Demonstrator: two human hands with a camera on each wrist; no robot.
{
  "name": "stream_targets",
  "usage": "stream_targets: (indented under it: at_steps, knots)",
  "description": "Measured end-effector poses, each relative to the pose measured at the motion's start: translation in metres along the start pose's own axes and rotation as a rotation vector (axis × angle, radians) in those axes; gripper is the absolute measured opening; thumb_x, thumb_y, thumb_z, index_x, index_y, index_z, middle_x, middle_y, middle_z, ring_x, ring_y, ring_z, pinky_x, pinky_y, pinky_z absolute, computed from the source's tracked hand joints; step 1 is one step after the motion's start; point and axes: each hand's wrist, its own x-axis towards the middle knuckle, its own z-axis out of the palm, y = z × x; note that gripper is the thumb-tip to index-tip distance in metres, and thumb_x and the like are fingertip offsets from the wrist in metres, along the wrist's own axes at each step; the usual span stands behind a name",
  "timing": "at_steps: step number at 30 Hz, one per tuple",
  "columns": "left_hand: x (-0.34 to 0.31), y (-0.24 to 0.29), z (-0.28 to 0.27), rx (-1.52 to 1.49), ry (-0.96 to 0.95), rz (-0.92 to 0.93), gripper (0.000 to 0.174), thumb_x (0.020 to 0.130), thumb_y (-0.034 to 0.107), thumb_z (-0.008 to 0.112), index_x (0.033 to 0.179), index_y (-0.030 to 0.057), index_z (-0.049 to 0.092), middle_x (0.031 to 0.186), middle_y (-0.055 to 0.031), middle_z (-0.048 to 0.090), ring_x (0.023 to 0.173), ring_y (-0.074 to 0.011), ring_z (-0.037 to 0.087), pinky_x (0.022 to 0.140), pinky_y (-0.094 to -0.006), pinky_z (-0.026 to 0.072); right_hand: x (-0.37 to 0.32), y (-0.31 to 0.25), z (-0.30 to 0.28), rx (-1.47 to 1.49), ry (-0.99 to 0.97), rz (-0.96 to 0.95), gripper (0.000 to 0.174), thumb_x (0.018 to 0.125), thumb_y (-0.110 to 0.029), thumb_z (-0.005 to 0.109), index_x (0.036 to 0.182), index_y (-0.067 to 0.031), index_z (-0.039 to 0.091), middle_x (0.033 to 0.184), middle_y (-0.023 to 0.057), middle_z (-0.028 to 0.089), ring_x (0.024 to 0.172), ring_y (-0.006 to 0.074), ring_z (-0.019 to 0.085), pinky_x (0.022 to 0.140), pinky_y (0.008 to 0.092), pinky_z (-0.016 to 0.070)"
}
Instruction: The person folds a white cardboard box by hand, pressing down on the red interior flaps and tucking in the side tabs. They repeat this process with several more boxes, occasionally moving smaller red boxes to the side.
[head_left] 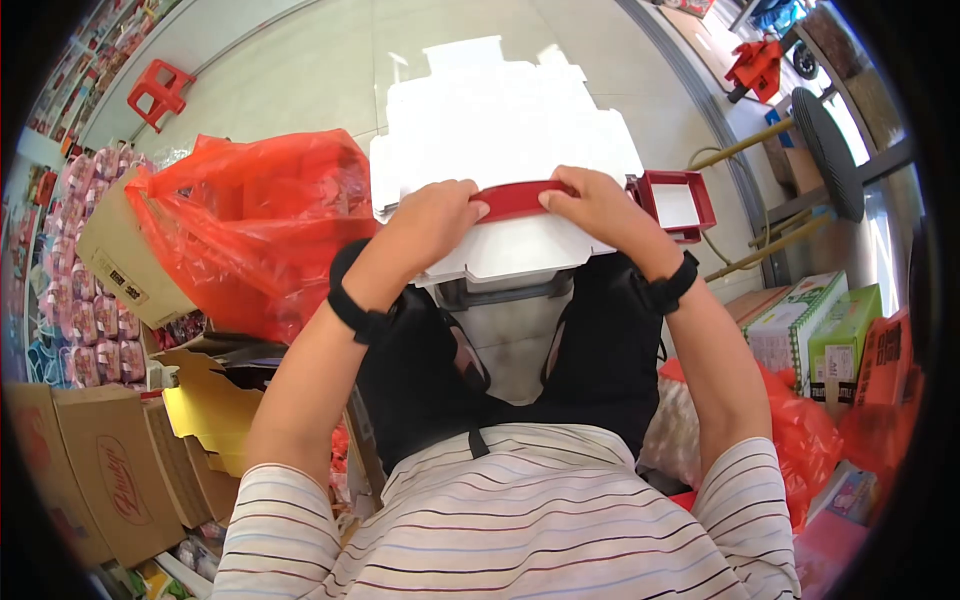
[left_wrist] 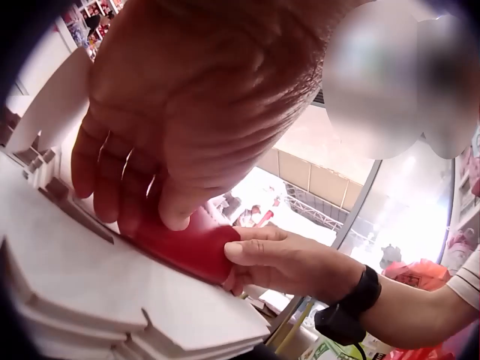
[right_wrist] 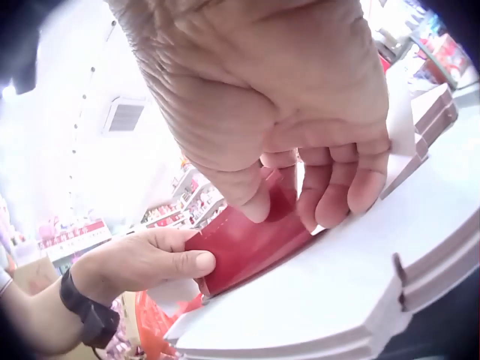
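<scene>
A glossy red strip of card (head_left: 515, 200) lies crosswise over a stack of flat white cardboard sheets (head_left: 510, 110), bowed slightly along its length. My left hand (head_left: 437, 222) pinches its left end between thumb and fingers. At the other end my right hand (head_left: 598, 212) pinches it the same way. In the right wrist view the strip (right_wrist: 251, 240) stands on edge over the top sheet, with small marks along its upper border. Seen from the left wrist, the right thumb presses its face near the end.
Just right of the stack sits a red open box frame (head_left: 707, 205) with a white base. A red plastic bag (head_left: 270, 200) bulges to the left, beside cardboard cartons (head_left: 110, 460). Boxes (head_left: 810, 330) and another red bag (head_left: 800, 430) stand to the right, below a round stool (head_left: 825, 155).
</scene>
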Motion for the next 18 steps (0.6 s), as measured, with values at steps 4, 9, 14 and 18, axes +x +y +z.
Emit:
stream_targets:
  at_steps: [4,9,14,18]
  knots:
    - [0.015,0.012,-0.014,-0.141,-0.145,-0.230,0.039,0.105,0.035,0.063,0.108,-0.0029,0.067,0.096,-0.0240,0.073,0.090,-0.0369,0.071,0.081,-0.0464,0.0538,0.012,0.003,0.000,-0.091,0.011,0.079,0.036,0.097,-0.030,0.069,0.092,0.0049,0.062,0.075,0.0147,0.057,0.072,0.0203,0.052,0.069,0.0390,0.0454]
    - [0.019,0.005,-0.007,-0.130,-0.087,-0.273,0.044,0.106,0.039,0.060,0.104,-0.0046,0.067,0.093,-0.0255,0.072,0.088,-0.0383,0.070,0.081,-0.0468,0.0532,0.023,0.006,0.000,-0.132,-0.016,0.109,0.038,0.094,-0.031,0.070,0.090,0.0056,0.063,0.074,0.0176,0.060,0.071,0.0247,0.056,0.069,0.0412,0.0464]
    - [0.023,0.000,-0.002,-0.056,-0.060,-0.223,0.045,0.107,0.040,0.060,0.098,-0.0039,0.065,0.090,-0.0264,0.070,0.084,-0.0396,0.068,0.078,-0.0474,0.0519,0.029,0.011,0.002,-0.212,-0.014,0.073,0.036,0.093,-0.031,0.071,0.090,0.0044,0.065,0.079,0.0225,0.065,0.076,0.0342,0.064,0.073,0.0449,0.0493]
    - [0.022,0.005,0.001,0.000,-0.013,-0.202,0.044,0.107,0.038,0.060,0.095,-0.0040,0.062,0.089,-0.0274,0.069,0.085,-0.0428,0.068,0.079,-0.0501,0.0513,0.028,0.011,0.005,-0.269,0.022,0.055,0.035,0.094,-0.031,0.070,0.091,0.0032,0.064,0.084,0.0243,0.067,0.081,0.0384,0.065,0.075,0.0468,0.0496]
